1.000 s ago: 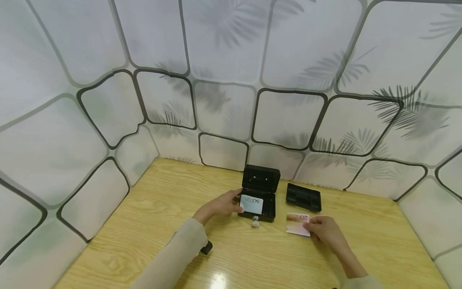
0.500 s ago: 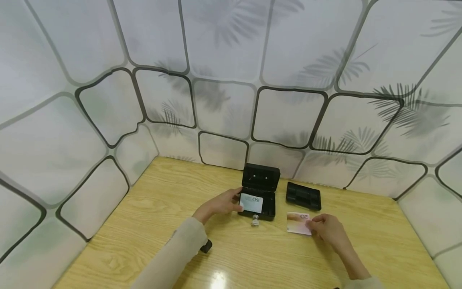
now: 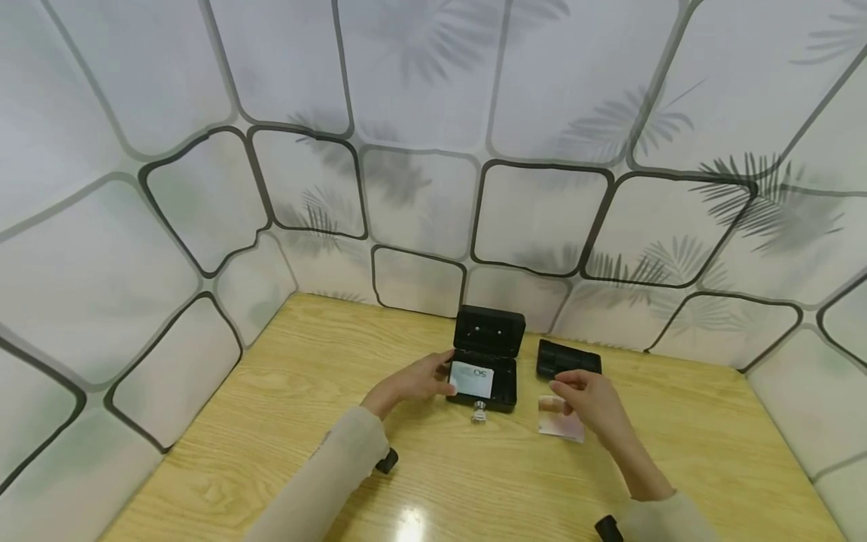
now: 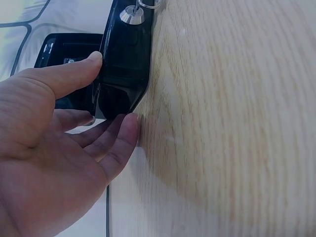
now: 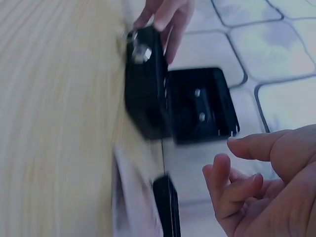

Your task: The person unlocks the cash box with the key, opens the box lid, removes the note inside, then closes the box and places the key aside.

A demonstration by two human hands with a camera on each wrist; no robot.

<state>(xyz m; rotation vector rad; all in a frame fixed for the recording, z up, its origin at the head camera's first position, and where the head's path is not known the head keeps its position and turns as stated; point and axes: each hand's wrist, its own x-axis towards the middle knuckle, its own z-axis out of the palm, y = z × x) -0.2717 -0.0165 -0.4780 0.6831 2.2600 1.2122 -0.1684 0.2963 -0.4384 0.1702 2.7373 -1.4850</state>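
A wooden table (image 3: 284, 421) is filling the lower view, walled in by pale panels printed with leaf shadows (image 3: 420, 188). A small black cash box (image 3: 482, 391) is sitting open near the table's far middle, its lid (image 3: 489, 331) standing upright at the back and a key (image 3: 479, 412) sticking out of the front lock. A black insert tray (image 3: 569, 358) is lying just right of the box, apart from it. The left hand (image 3: 413, 382) is resting against the box's left side, fingers fairly straight and relaxed, thumb on the upper edge and fingertips (image 4: 129, 129) touching the lower corner at the table. A banknote (image 3: 472, 379) is lying face up inside the box. The right hand (image 3: 585, 399) is hovering between tray and table, fingers loosely curled and holding nothing. A second, pinkish banknote (image 3: 559, 423) is lying flat on the table, partly under that hand; contact cannot be told.
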